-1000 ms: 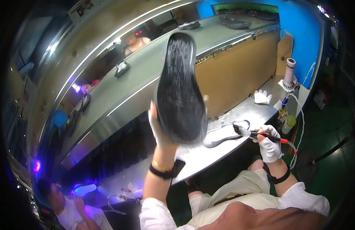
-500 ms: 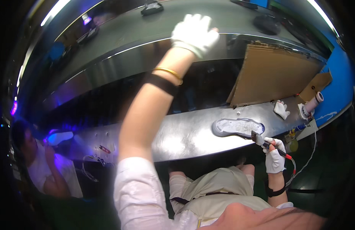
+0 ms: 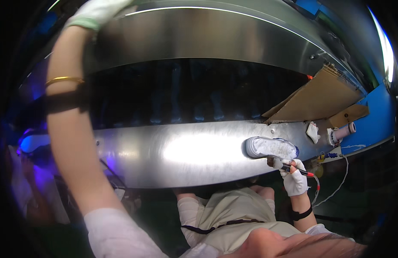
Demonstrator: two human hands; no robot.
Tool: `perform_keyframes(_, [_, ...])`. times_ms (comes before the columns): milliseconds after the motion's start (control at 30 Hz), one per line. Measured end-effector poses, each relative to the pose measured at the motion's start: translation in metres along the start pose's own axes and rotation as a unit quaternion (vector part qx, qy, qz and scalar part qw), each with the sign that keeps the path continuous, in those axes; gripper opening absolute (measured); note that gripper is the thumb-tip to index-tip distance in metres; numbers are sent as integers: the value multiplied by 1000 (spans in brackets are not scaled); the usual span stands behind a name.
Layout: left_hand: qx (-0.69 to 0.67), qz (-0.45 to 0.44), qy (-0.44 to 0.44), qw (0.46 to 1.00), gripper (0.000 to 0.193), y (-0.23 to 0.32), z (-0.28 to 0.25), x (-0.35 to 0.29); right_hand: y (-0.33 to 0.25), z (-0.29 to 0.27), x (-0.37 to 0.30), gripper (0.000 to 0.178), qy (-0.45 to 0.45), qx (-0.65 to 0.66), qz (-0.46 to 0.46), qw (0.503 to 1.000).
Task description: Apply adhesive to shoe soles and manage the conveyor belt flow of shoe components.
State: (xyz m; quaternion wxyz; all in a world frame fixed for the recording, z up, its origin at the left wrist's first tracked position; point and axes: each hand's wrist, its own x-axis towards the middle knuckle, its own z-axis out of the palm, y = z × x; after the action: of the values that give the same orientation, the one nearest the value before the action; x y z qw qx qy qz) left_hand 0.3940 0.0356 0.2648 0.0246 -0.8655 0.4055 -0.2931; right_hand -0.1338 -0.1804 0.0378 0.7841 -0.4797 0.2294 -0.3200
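1. Shoe sole (image 3: 272,147): pale wall, white inner face up, lying flat on the metal bench (image 3: 138,148). Main thing here; all places below go from it.
2. Brush (image 3: 277,164): dark bristles just beside the sole's near edge, touching or not, can't tell. Dark handle, red band, hose (image 3: 318,185) off its back end.
3. Right hand (image 3: 295,180): near side of the sole, a bit right. White glove with bare fingertips, pinching the brush handle.
4. Left hand (image 3: 98,12): well apart from the sole, far left, up at the metal ledge (image 3: 199,34). Gloved, blurred, cut by the view edge; spread or closed, holding or not, can't tell.
5. Right of the sole: loose white glove (image 3: 313,132), then pink cylinder (image 3: 346,130). Beyond it, far side and right: cardboard sheet (image 3: 319,96). Far left of it: co-worker (image 3: 39,189) in bluish light.
6. Step, my read: left hand busy at the ledge, brush held ready by the sole, likely for coating.
7. Next move, judged: brushing calls for the left hand back to steady the sole, bristles laid on its inner face, hose kept clear.
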Motion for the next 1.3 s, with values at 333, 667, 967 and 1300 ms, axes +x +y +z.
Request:
perform_keyframes(333, [-221, 10, -41, 974, 35, -118, 119, 19, 42, 22, 32, 15, -15, -47, 73, 996])
perform_keyframes(667, [172, 67, -21, 983, 29, -102, 23, -2, 37, 24, 24, 13, -42, -25, 20, 999])
perform_keyframes(967, [182, -496, -82, 845, 71, -136, -8, -51, 32, 2, 2, 15, -1, -13, 23, 1000])
perform_keyframes(1300, [200, -259, -83, 942, 62, -327, 73, -51, 50, 25, 34, 11, -17, -29, 91, 995])
